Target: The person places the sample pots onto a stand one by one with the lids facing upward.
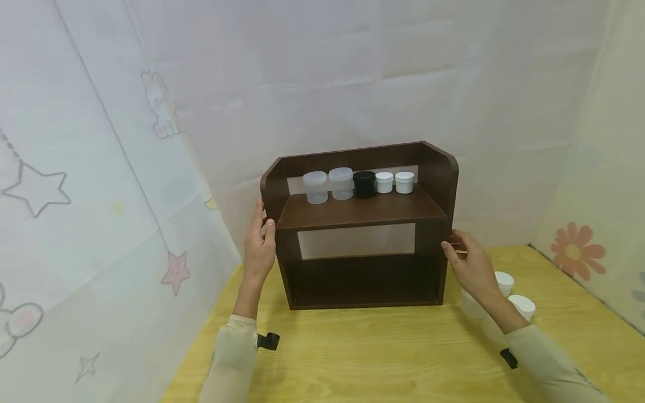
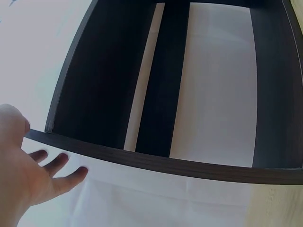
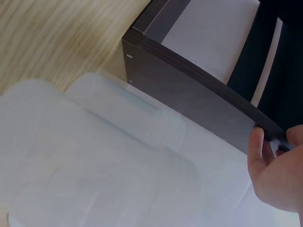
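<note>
A dark brown two-tier shelf (image 1: 363,210) stands upright on the wooden table, its open front facing me. On the left, my left hand (image 1: 260,252) lies along the outer side panel with its fingers pointing up and its thumb at the front edge. In the left wrist view, that hand's fingers (image 2: 71,180) spread loosely beside the panel. My right hand (image 1: 473,266) grips the right side panel, thumb at the front edge and fingertips on the outer face, as the right wrist view also shows around the panel's edge (image 3: 189,68).
The upper tier carries two translucent jars (image 1: 341,184), a black jar (image 1: 364,184) and two small white jars (image 1: 405,183). Several translucent jars with white lids (image 1: 522,305) stand right of the shelf, partly behind my right forearm. Patterned cloth (image 1: 322,106) hangs behind the table (image 1: 363,352).
</note>
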`<action>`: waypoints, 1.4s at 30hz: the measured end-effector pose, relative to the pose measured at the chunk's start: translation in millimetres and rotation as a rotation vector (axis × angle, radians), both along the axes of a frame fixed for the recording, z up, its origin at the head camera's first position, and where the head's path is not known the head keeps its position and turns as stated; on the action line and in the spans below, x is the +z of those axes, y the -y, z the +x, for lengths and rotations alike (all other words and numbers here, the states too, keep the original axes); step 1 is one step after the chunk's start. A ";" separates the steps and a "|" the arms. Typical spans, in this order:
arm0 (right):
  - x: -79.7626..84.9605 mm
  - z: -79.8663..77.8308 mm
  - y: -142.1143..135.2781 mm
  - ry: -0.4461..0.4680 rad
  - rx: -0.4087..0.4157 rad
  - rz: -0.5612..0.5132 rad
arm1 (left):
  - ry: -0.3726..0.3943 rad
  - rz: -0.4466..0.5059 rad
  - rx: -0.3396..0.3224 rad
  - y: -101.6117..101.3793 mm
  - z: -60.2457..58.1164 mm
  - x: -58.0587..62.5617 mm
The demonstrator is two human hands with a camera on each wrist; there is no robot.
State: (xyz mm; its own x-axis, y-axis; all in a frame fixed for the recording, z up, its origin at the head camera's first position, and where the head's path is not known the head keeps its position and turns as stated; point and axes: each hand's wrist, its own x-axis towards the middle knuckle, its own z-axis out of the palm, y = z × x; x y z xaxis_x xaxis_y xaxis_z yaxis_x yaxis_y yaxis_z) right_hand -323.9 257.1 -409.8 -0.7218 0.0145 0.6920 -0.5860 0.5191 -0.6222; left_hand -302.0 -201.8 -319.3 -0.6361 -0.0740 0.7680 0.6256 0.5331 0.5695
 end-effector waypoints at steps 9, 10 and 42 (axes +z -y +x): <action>-3.9 6.1 -5.4 -0.001 -0.014 0.065 | -0.009 -0.005 -0.018 -1.7 -4.1 1.2; -4.9 7.8 -6.5 0.007 -0.012 0.078 | -0.006 -0.004 -0.021 -1.3 -3.6 0.9; -30.7 51.7 -47.5 0.298 -0.252 0.858 | 0.026 0.025 -0.079 4.6 -5.8 -1.2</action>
State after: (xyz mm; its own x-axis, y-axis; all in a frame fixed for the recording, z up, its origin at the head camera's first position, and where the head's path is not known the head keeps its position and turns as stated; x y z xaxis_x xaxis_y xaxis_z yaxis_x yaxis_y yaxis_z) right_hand -272.1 304.6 -440.5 -0.9159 -0.2343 0.3259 -0.2721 0.9593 -0.0750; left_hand -307.8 -206.4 -320.5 -0.6608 -0.0416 0.7495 0.6497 0.4684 0.5988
